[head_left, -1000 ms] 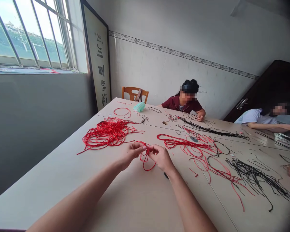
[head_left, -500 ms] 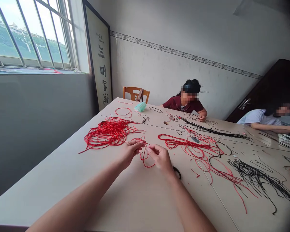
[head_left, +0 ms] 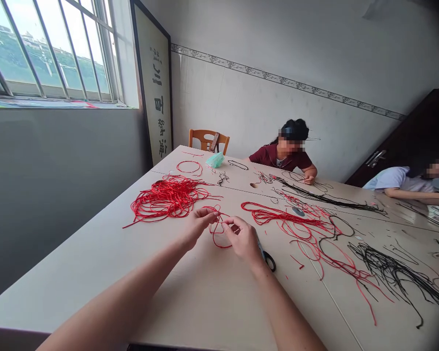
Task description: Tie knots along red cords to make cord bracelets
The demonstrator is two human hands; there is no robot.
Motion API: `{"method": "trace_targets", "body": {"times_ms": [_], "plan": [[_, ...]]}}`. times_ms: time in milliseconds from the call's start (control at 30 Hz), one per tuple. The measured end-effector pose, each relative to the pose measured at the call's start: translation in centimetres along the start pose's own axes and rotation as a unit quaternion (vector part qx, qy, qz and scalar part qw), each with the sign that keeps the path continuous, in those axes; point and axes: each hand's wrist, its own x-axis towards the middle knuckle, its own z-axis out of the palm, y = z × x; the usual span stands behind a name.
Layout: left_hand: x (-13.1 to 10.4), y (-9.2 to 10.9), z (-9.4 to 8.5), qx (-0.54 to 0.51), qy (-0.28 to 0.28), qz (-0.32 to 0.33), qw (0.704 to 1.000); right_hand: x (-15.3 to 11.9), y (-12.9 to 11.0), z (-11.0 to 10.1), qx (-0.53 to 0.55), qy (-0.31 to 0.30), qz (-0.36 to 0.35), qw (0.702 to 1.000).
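Note:
Above the pale table [head_left: 106,273], my left hand [head_left: 201,223] pinches a thin red cord [head_left: 222,246] between thumb and fingers. My right hand [head_left: 240,235] closes its fingertips on the same cord, a short way to the right. The cord hangs in loops between and below both hands; the detail at the fingertips is too small to tell. A heap of red cords [head_left: 168,197] lies to the left of my hands, and a looped red bundle [head_left: 278,214] to the right. Scissors with a black handle [head_left: 269,261] rest beside my right wrist, partly covered.
Black cords [head_left: 395,270] spread over the table's right side. Farther back are a green plastic bag [head_left: 215,160], a red ring of cord [head_left: 189,167] and a wooden chair [head_left: 209,140]. A person in dark red [head_left: 283,158] and another in white [head_left: 395,180] sit across.
The view has shifted slightly, so the table and cords appear a little to the right. More of the scissors shows beside my right wrist. Both hands still hold the red cord.

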Motion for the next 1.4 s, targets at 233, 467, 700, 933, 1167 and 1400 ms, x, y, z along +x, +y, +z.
{"method": "trace_targets", "body": {"times_ms": [233, 467, 700, 933, 1167, 1400], "plan": [[-0.3, 0.1, 0.2, 0.106, -0.072, 0.029, 0.991, 0.4, 0.6, -0.5, 0.076, 0.024, 0.033, 0.996], [-0.5, 0.5, 0.2, 0.136, -0.112, 0.025, 0.984, 0.8, 1.4, -0.8, 0.154, 0.008, 0.098, 0.983], [-1.1, 1.3, 0.4, 0.323, -0.148, 0.133, 0.925, 0.8, 2.1, -0.8, 0.308, -0.095, 0.19, 0.927], [-1.2, 1.3, 0.3, 0.405, -0.12, 0.198, 0.885, 0.8, 1.9, -2.2, 0.294, -0.15, 0.226, 0.917], [-0.8, 0.9, 0.1, 0.323, -0.117, 0.14, 0.929, 0.8, 1.3, -2.7, 0.182, -0.147, 0.115, 0.965], [-0.5, 0.6, -0.3, 0.106, -0.156, -0.009, 0.982, 0.6, 0.7, -2.7, 0.003, -0.075, -0.021, 0.997]]}}
